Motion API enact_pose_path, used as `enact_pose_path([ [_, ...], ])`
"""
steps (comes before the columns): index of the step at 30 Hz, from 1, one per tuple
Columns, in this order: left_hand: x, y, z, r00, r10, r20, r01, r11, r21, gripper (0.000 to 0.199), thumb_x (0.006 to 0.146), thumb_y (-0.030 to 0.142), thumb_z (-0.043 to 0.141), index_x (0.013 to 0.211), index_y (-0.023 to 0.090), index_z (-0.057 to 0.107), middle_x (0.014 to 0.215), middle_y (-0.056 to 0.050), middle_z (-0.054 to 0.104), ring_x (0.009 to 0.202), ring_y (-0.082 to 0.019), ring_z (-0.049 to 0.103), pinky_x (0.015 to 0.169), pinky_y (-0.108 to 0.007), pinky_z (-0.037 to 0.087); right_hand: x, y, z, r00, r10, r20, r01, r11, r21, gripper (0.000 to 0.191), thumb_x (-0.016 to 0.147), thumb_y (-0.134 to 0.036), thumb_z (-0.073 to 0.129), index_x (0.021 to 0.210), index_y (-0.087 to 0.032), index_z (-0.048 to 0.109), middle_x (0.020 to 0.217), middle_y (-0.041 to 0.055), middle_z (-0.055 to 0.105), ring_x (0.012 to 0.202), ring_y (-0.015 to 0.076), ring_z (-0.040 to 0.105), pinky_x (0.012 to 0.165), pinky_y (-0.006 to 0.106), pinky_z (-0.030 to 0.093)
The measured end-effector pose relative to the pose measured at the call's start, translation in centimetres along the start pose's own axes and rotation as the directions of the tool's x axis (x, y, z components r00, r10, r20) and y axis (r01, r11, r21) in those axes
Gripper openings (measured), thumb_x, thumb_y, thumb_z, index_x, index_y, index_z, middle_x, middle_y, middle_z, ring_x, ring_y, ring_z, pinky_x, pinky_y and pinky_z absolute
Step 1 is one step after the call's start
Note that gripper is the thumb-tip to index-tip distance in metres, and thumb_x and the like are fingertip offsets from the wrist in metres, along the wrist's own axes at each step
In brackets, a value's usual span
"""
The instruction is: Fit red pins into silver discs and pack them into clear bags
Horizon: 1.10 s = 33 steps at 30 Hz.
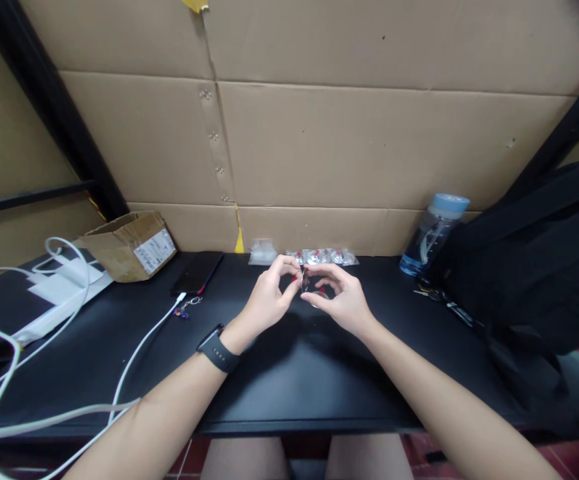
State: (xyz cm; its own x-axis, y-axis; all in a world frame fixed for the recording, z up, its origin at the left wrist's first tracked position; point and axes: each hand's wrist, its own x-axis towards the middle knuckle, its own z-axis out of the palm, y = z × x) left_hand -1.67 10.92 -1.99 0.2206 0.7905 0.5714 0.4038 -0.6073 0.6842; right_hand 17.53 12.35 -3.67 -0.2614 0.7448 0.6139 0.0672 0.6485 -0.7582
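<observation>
Over the middle of the black table, my left hand (280, 288) and my right hand (338, 293) meet at a small round disc (305, 280). It stands nearly edge-on, shiny at its rim and dark on the side facing right. Thumb and fingers of each hand pinch it from opposite sides. A bit of red shows at my left fingertips; what it belongs to is hidden. Beneath my right fingers, another small silver-and-red piece (315, 305) is partly covered. Behind the hands lie several clear-wrapped silver discs with red centres (317, 257).
Beside the wrapped discs is a clear plastic packet (262, 252). To the left are a cardboard box (134, 243), a phone (197, 273) and a looping white cable (132, 363). A water bottle (432, 233) and black bag (534, 253) occupy the right. A cardboard wall (369, 147) bounds the back.
</observation>
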Motion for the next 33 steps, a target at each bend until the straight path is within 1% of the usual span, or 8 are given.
enact_pose_path([
  [12,-0.3,-0.2,0.3,0.999,0.034,-0.04,-0.028,0.989,0.146,0.023,0.093,0.018,0.059,0.112,0.024,0.048,0.106,-0.004,0.074,0.106,-0.023,0.071,0.098,-0.041,0.042,-0.2,0.4,0.3,0.994,0.097,0.044,-0.101,0.99,0.094,0.043,0.077,-0.041,0.086,0.111,-0.026,0.065,0.118,0.0076,0.073,0.106,0.0247,0.071,0.085,0.036,0.059],
  [15,-0.4,0.0,0.2,0.993,0.018,-0.113,0.012,0.967,0.255,0.023,0.091,0.021,0.064,0.109,0.024,0.05,0.104,-0.003,0.075,0.108,-0.025,0.07,0.101,-0.044,0.036,0.0,0.5,0.1,0.984,0.163,0.079,-0.165,0.986,0.032,0.027,0.092,-0.05,0.068,0.104,-0.025,0.065,0.127,0.0077,0.069,0.102,0.0226,0.071,0.083,0.035,0.059],
  [18,-0.5,0.0,0.1,0.991,0.017,-0.13,0.022,0.957,0.29,0.023,0.09,0.026,0.068,0.108,0.024,0.052,0.102,-0.003,0.075,0.109,-0.026,0.068,0.102,-0.045,0.035,0.2,0.3,-0.2,0.982,0.141,0.122,-0.133,0.989,-0.065,0.028,0.1,-0.049,0.053,0.098,-0.024,0.066,0.132,0.0083,0.064,0.112,0.0237,0.067,0.086,0.034,0.058],
  [21,-0.4,0.0,0.1,0.993,0.022,-0.116,0.008,0.968,0.251,0.023,0.091,0.03,0.067,0.108,0.024,0.052,0.102,-0.003,0.074,0.109,-0.025,0.067,0.103,-0.045,0.038,0.3,0.2,-0.3,0.984,0.085,0.155,-0.069,0.992,-0.107,0.024,0.101,-0.044,0.054,0.096,-0.024,0.065,0.128,0.009,0.063,0.118,0.0249,0.062,0.091,0.035,0.055],
  [25,0.0,-0.1,-0.1,0.975,-0.009,-0.221,0.018,0.999,0.036,0.014,0.098,0.029,0.054,0.111,0.024,0.052,0.114,-0.007,0.068,0.112,-0.021,0.063,0.099,-0.035,0.047,0.3,0.3,-0.6,0.981,0.051,0.185,-0.015,0.981,-0.191,0.022,0.102,-0.038,0.052,0.09,-0.023,0.063,0.124,0.0089,0.063,0.119,0.0242,0.06,0.099,0.038,0.05],
  [27,0.0,-0.1,-0.3,0.992,-0.017,-0.127,0.018,1.0,0.011,0.016,0.097,0.031,0.055,0.111,0.023,0.056,0.115,-0.007,0.067,0.112,-0.021,0.063,0.1,-0.035,0.048,0.3,0.5,-0.8,0.978,0.041,0.205,0.016,0.963,-0.269,0.022,0.101,-0.035,0.052,0.086,-0.023,0.062,0.124,0.0091,0.062,0.12,0.0249,0.058,0.103,0.041,0.046],
  [30,-0.1,-0.4,-0.3,0.995,-0.015,0.102,-0.007,0.978,0.209,0.024,0.09,0.038,0.069,0.111,0.027,0.068,0.127,-0.005,0.065,0.124,-0.028,0.056,0.107,-0.045,0.042,0.3,0.6,-1.2,0.973,0.035,0.23,0.042,0.945,-0.323,0.019,0.1,-0.032,0.053,0.085,-0.023,0.062,0.126,0.0089,0.061,0.124,0.0254,0.055,0.109,0.045,0.041],
  [33,-0.4,-0.9,0.1,0.981,-0.049,0.186,-0.026,0.924,0.38,0.027,0.085,0.044,0.075,0.11,0.035,0.076,0.137,-0.004,0.061,0.133,-0.034,0.045,0.107,-0.053,0.037,0.4,0.6,-1.4,0.972,0.041,0.232,0.033,0.952,-0.305,0.019,0.1,-0.029,0.054,0.083,-0.023,0.061,0.126,0.0085,0.061,0.126,0.0246,0.053,0.111,0.044,0.04],
])
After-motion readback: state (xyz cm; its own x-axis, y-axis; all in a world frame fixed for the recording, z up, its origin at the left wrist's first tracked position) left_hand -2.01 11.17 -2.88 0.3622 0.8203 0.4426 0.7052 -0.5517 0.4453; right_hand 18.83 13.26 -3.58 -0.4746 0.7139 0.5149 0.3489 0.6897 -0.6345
